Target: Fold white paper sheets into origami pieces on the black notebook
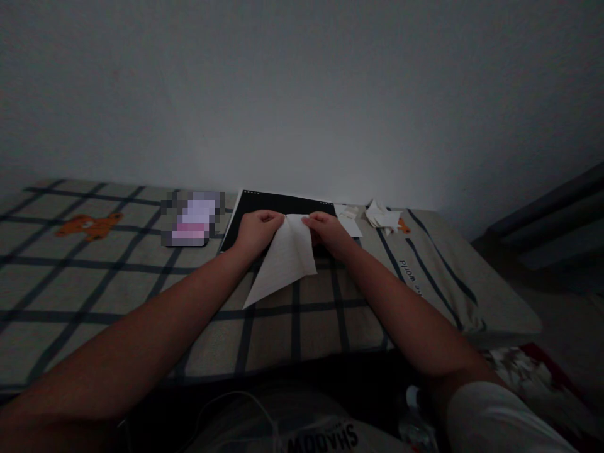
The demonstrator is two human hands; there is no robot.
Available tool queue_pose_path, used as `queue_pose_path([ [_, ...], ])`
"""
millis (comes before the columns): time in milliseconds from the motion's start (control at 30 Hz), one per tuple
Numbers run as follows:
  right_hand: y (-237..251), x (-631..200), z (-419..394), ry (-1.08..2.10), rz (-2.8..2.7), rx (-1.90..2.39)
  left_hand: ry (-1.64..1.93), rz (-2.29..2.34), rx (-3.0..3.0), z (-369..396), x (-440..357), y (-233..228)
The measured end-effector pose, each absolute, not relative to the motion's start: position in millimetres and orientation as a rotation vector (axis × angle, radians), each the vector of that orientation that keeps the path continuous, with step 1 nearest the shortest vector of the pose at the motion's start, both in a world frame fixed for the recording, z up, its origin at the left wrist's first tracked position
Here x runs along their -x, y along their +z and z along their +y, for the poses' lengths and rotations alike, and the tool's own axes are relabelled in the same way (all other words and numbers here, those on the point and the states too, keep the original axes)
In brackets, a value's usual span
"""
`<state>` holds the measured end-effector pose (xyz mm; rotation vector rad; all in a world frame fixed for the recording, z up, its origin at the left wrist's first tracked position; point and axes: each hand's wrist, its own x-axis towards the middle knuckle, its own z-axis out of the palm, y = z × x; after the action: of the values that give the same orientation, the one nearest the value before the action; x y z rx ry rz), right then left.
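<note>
A sheet of white paper (285, 255) hangs between my hands, creased down from its upper edge and coming to a point at the lower left. My left hand (259, 228) pinches its upper left edge between thumb and fingers. At the upper right edge my right hand (326, 231) grips it the same way, its lower fingers partly hidden behind the paper. Beneath and behind both hands lies a black notebook (283, 202) with a row of holes along its far edge. The paper covers part of its near side.
The notebook rests on a checked cloth (155, 286). A blurred phone (193, 220) lies left of it. To the right are flat paper scraps (348, 220) and a crumpled paper piece (381, 216). A plastic bottle (415, 421) stands low at right, near a container of crumpled paper (521, 368).
</note>
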<state>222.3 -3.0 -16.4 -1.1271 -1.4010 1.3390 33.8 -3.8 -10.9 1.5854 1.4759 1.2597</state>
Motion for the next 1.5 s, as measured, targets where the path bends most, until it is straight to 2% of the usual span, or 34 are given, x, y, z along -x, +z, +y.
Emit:
queue_pose_path([
  [133, -11, -224, -4, 1.359, -1.327, 1.133, 1.234, 1.448, -1.699, -1, -31, -12],
  [300, -14, -228, -1, 1.075, -1.432, 1.205, 1.211, 1.417, -2.181, -2, -28, -7],
  [400, -15, -231, 2, 0.859, -1.538, 1.273, 0.928, 1.280, -2.651, -4, -26, -5],
  [533, -18, -235, 6, 0.606, -1.709, 1.344, 0.513, 1.273, -2.900, -6, -28, -7],
  [800, -19, -242, 6, 0.156, -2.176, 1.252, 0.411, 1.382, -3.071, -11, -32, -11],
  [967, -10, -241, 0, 0.238, -2.438, 1.147, 0.406, 1.389, -3.099, -14, -32, -9],
  [1167, -9, -241, -1, 0.353, -2.398, 1.201, 0.367, 1.453, -3.076, -17, -34, -6],
  [1500, -16, -238, -5, 0.125, -2.622, 1.289, 0.373, 1.416, -3.150, -12, -31, -16],
])
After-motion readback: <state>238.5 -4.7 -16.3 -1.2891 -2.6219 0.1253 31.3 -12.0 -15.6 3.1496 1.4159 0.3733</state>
